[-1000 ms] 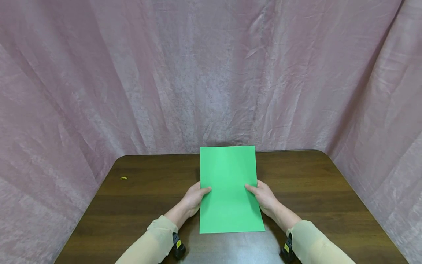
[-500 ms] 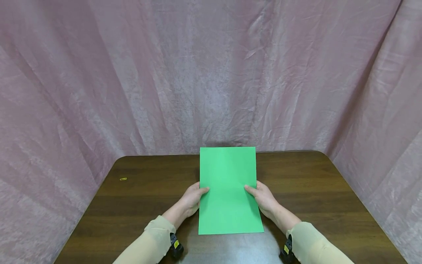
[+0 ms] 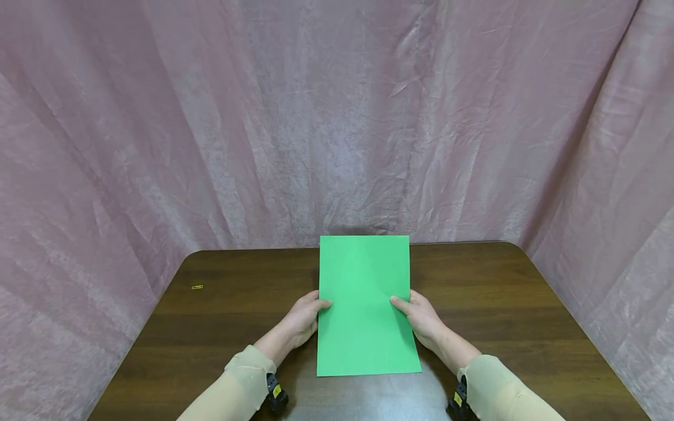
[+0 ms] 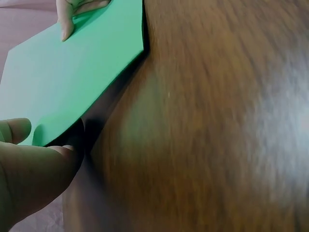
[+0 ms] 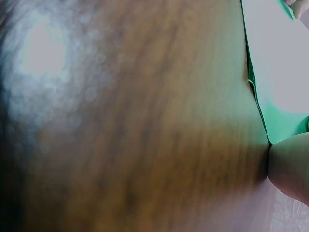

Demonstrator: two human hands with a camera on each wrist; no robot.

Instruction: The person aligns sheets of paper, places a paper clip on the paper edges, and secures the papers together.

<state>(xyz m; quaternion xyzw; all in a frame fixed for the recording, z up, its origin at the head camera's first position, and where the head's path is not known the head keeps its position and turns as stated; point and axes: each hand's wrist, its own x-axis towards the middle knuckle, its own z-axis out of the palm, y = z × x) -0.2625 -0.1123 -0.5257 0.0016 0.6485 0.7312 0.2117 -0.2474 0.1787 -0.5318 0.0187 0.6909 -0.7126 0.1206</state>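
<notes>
In the head view, a plain green sheet of paper (image 3: 364, 327) is held lengthwise between both hands, its top edge overlapping the table's far edge. My left hand (image 3: 302, 318) pinches the left side, thumb on the front face and fingers behind. On the opposite side my right hand (image 3: 423, 318) grips at about the same height, also with the thumb in front. From the left wrist, the paper (image 4: 72, 72) slants over the tabletop, its near edge raised. A thin dark gap shows along the edge of the paper (image 5: 280, 63) in the right wrist view.
The dark brown wooden table (image 3: 500, 316) spreads to both sides. A small yellow paper clip (image 3: 197, 287) lies at its far left. Pinkish curtains (image 3: 337, 117) hang behind and beside it. A bright reflection (image 3: 368, 400) falls on the near tabletop.
My left hand and forearm have shifted slightly left, and the left thumb covers a bit less of the paper. The paper and right hand have hardly moved; the whole view has drifted slightly.
</notes>
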